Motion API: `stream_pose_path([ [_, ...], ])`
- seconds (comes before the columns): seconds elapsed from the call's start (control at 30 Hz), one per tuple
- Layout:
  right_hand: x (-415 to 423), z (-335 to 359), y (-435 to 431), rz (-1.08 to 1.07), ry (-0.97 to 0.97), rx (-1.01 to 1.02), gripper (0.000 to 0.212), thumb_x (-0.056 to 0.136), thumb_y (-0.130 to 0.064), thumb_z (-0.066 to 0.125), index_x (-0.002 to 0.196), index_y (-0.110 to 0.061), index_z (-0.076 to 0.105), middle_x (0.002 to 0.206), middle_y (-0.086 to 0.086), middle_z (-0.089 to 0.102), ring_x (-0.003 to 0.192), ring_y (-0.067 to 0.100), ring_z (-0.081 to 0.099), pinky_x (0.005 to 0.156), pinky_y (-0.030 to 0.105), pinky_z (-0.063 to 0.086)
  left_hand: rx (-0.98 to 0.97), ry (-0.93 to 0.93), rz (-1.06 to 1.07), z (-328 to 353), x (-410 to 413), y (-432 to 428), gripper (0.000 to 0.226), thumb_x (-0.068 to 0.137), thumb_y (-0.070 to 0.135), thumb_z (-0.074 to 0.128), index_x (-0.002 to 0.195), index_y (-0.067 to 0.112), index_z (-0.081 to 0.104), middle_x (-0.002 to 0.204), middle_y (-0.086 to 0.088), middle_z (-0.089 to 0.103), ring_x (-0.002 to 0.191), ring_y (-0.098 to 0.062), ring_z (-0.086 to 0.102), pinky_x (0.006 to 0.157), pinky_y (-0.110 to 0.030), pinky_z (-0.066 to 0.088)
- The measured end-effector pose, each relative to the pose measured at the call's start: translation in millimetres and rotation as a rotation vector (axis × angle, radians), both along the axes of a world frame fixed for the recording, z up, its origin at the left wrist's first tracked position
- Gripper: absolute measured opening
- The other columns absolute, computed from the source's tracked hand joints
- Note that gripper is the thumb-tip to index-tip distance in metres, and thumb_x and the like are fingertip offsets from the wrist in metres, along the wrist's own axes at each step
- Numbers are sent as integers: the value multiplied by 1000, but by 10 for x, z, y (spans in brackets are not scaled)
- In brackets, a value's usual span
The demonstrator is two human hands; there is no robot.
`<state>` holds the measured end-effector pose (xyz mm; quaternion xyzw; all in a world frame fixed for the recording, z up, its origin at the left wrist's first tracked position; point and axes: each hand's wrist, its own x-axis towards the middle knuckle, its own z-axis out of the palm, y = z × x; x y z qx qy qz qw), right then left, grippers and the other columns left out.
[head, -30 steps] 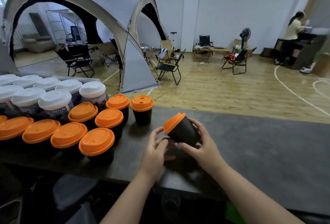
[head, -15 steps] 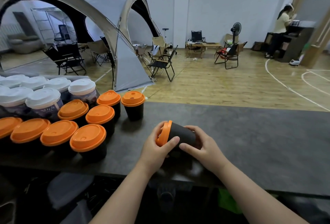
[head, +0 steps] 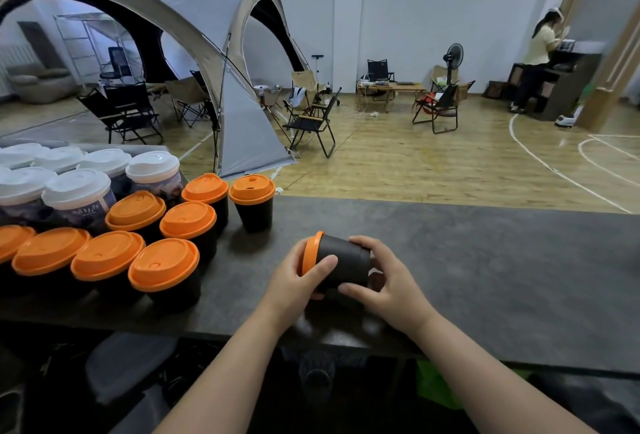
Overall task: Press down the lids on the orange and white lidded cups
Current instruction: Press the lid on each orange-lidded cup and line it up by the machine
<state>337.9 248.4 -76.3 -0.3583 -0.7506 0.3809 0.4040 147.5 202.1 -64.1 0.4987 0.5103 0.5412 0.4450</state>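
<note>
Both hands, left point(head: 294, 281) and right point(head: 388, 281), hold a black cup point(head: 343, 265) sideways, orange lid point(head: 310, 253) pointing left. More cups point(head: 162, 271) stand nearby on the counter point(head: 485, 260).

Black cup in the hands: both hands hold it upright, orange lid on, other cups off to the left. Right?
Not upright. The head view shows the black cup on its side between left hand and right hand, orange lid pointing left. The rest holds.

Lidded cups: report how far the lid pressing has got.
Orange-lidded cups and white-lidded cups stand lidded on the counter; how firmly seated, I cannot tell. In hand: a black cup held sideways, left hand at its orange lid, right hand at the base. Left: seating that lid, standing it up.
</note>
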Motion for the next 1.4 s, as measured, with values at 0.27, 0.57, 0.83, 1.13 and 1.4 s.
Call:
stream_pose_path([
  [0.27, -4, -9, 46, -7, -6, 8, 71, 71, -44, 86, 132, -39, 49, 119, -4, 64, 95, 21, 69, 81, 41, 59, 7, -5, 22, 19, 0, -9, 59, 76, 51, 72, 130, 47, 50, 111, 14, 66, 97, -9, 69, 61, -30, 59],
  [0.57, -8, 9, 39, 6, -38, 29, 69, 73, -46, 85, 132, -36, 51, 120, -8, 64, 104, 17, 67, 89, 45, 57, 24, 3, 23, 14, 0, -38, 57, 77, 45, 72, 129, 47, 50, 111, 14, 65, 97, -16, 71, 62, -33, 61],
  [0.83, -19, 1, 47, 24, -58, 33, 75, 68, -40, 90, 132, -33, 51, 119, -11, 66, 107, 11, 67, 93, 42, 56, 70, -61, -5, -24, -66, -52, 63, 75, 39, 77, 132, 43, 52, 119, 5, 62, 103, -13, 69, 74, -39, 62],
  [1.13, 8, -14, 41, -109, 127, 177, 72, 73, -42, 84, 136, -24, 55, 115, -5, 61, 84, 18, 63, 67, 38, 56, 17, 96, 27, -122, -28, 50, 43, 90, 54, 52, 129, 36, 51, 100, -5, 73, 81, -15, 74, 58, -33, 59],
  [1.4, 13, -14, 15, -161, 57, 371, 68, 85, -32, 73, 147, -36, 45, 134, -26, 49, 93, 13, 59, 67, 18, 49, 47, 129, 22, -80, 28, 12, 42, 105, 28, 45, 141, 47, 42, 75, 13, 63, 60, -1, 53, 49, -13, 42],
])
